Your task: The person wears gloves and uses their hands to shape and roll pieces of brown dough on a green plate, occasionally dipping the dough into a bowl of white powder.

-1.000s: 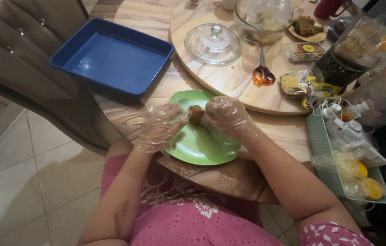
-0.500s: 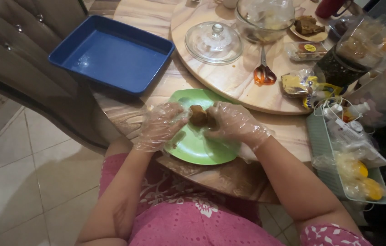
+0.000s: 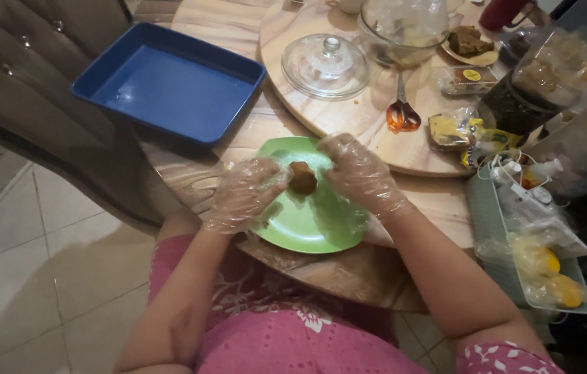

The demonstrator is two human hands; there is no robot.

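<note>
brown lump (image 3: 302,177) pinched between 2 gloved hands, just above green plate (image 3: 307,221) at near edge of round table (image 3: 224,28). left hand (image 3: 243,194) in clear plastic glove, fingers curled onto lump's left side. right hand (image 3: 357,173), gloved too, fingertips closed on lump's right side. blue tray (image 3: 169,83) well apart at upper left. glass lid (image 3: 325,66) and orange-handled scissors (image 3: 401,111) on wooden turntable (image 3: 377,131) beyond plate. pink patterned clothing (image 3: 286,339) below.
</note>
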